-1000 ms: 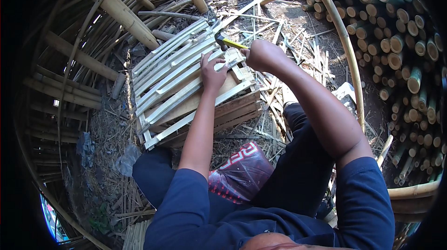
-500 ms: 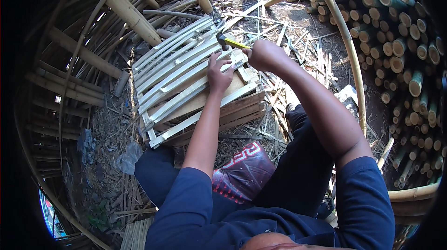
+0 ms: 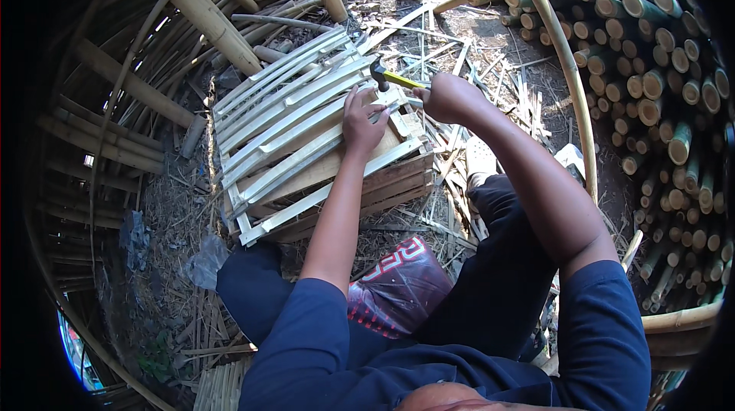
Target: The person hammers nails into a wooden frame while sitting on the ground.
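Observation:
A frame of pale split-bamboo slats [image 3: 287,120] lies across a low wooden block [image 3: 383,181] in front of me. My left hand [image 3: 362,121] presses flat on the slats near their right end, fingers spread. My right hand [image 3: 450,97] grips the yellow handle of a hammer [image 3: 387,75], whose dark head hangs just above the slats beside my left fingertips. Whether a nail stands under the hammer head is too small to tell.
Thick bamboo poles [image 3: 195,9] lie at the upper left. A stack of cut bamboo stems [image 3: 658,81] fills the right side, behind a long bent bamboo strip [image 3: 570,81]. Splinters and offcuts [image 3: 459,43] litter the dirt. A red-and-black bag [image 3: 398,284] rests between my knees.
The view has drifted slightly. The hammer head has come down a little toward the slats. My left hand stays pressed on them.

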Demonstrator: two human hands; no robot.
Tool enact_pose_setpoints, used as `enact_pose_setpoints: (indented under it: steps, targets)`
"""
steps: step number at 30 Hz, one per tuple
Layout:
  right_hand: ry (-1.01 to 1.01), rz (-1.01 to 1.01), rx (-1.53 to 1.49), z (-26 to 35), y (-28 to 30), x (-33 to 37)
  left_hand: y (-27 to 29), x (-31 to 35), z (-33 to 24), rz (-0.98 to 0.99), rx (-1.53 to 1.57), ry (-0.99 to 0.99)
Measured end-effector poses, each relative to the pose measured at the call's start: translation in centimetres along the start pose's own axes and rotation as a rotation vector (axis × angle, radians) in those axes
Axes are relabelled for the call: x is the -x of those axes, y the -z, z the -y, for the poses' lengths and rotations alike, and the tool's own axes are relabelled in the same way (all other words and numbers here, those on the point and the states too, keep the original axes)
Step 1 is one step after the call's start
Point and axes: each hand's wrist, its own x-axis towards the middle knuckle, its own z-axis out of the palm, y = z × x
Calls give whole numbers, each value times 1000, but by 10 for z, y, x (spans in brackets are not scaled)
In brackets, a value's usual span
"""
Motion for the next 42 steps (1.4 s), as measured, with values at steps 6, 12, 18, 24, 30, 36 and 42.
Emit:
enact_pose_setpoints:
  steps: [6, 12, 18, 24, 30, 36, 42]
  targets:
    - [5, -7, 29, -13, -4, 0, -3, -1, -3, -16, -13, 7]
    - [0, 29, 46, -20, -7, -2, -3, -2, -3, -36, -5, 15]
    - [-10, 63, 62, -14, -4, 6, -3, -3, 4, -30, -25, -2]
    - [-5, 67, 61, -17, -6, 2, -4, -6, 3, 15, 15, 28]
    - [14, 15, 10, -20, -11, -2, 15, -7, 4, 155, 195, 169]
    - [-17, 61, 43, -15, -4, 2, 26, -15, -8, 243, -208, -25]
    - [-15, 59, 28, -14, -6, 0, 32, -16, 5, 26, -84, 25]
